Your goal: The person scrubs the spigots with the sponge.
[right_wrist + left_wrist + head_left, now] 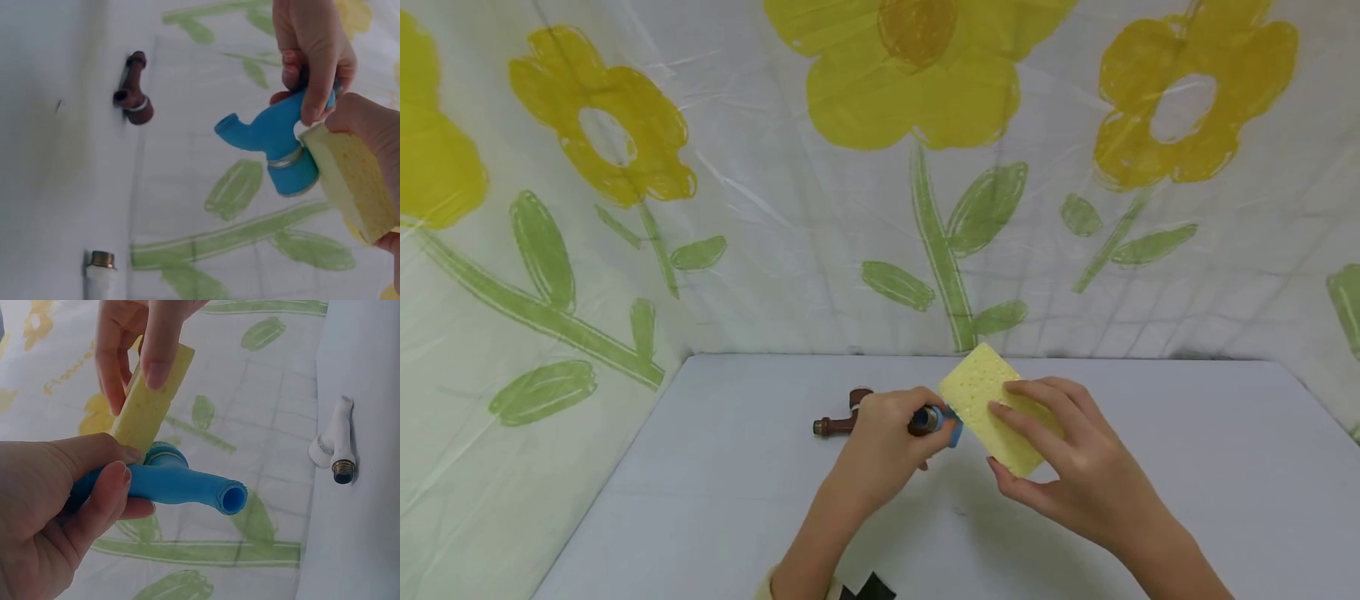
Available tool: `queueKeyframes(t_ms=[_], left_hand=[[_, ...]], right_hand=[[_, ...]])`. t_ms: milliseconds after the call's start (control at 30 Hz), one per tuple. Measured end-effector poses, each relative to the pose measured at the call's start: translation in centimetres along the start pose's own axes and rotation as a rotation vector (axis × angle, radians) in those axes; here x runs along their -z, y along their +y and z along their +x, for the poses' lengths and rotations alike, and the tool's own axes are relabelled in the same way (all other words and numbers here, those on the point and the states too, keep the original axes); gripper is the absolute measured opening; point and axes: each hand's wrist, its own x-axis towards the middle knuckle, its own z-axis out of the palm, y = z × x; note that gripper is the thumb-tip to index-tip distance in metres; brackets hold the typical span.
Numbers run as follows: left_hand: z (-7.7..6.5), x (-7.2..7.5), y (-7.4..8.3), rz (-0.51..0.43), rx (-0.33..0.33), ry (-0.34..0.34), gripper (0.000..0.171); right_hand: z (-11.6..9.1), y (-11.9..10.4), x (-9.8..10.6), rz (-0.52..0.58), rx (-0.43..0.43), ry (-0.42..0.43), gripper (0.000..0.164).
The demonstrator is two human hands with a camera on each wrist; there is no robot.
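A blue plastic tap [181,484] is gripped in my left hand [883,437], with the thumb on one side and fingers curled on the other. In the right wrist view its spout [232,130] points left and its wide round collar [294,175] hangs down. My right hand [1086,462] holds a yellow sponge [988,400] between thumb and fingers, tilted, at the right of the tap. One sponge edge lies against or very close to the tap near the collar; whether they touch I cannot tell. In the head view my left hand hides most of the tap.
On the white table [700,525], a dark brown tap [833,427] lies behind my left hand. A white tap [340,434] with a brass threaded end shows in both wrist views. A flower-patterned sheet [760,225] hangs along the table's back edge.
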Motion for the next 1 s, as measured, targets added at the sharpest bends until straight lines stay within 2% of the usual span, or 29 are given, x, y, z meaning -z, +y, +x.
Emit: queueKeyframes(t_ms=[100, 233, 333, 467, 600, 833, 1000], left_hand=[[-0.1, -0.2, 0.2, 0.013, -0.021, -0.014, 0.004], [-0.1, -0.7, 0.3, 0.080, -0.068, -0.029, 0.005], [-0.2, -1.1, 0.4, 0.153, -0.134, -0.013, 0.006], [-0.3, -1.4, 0.3, 0.231, -0.215, 0.040, 0.006], [-0.6, -1.5, 0.4, 0.367, -0.269, 0.074, 0.010], [-0.9, -1.9, 1.0, 0.716, -0.389, 0.090, 0.021], [-1.0, -1.8, 1.2, 0.786, -0.411, 0.116, 0.023]], right_hand=[[-0.1, 0.1, -0.3, -0.002, -0.001, 0.009, 0.042], [-0.4, 0.3, -0.6, -0.017, 0.000, 0.011, 0.042], [-0.5, 0.5, -0.8, -0.029, 0.000, 0.023, 0.042], [-0.6, 0.5, -0.8, -0.019, -0.030, 0.038, 0.043], [-0.6, 0.5, -0.8, 0.005, -0.082, 0.036, 0.042], [-0.8, 0.5, -0.3, 0.006, -0.171, -0.057, 0.042], [-1.0, 0.5, 0.3, 0.053, -0.289, -0.136, 0.035]])
